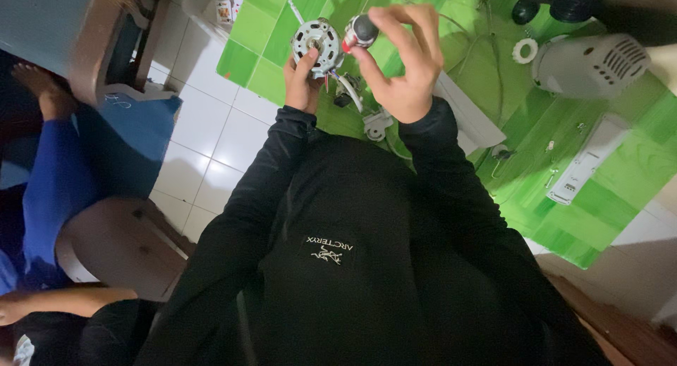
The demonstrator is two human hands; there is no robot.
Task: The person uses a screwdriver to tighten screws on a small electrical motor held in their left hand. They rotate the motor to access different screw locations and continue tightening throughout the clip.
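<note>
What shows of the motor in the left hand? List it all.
The motor is a round, silvery metal unit with holes in its face, a dark centre and a thin shaft poking up-left. Wires trail from its lower edge. It is held upright above the green mat, face to the camera. The left hand grips its lower side; the right hand holds a dark-handled tool beside it.

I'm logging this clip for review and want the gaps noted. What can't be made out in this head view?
- Left hand: its fingers hide the back of the round metal motor.
- Right hand: its grip covers most of the dark-handled tool; the tip is too small to tell.
- Small parts on the green mat: too small to identify.
- Grey vented housing: partly in shadow near the top edge.
- Person's dark jacket blocks the near floor.
</note>
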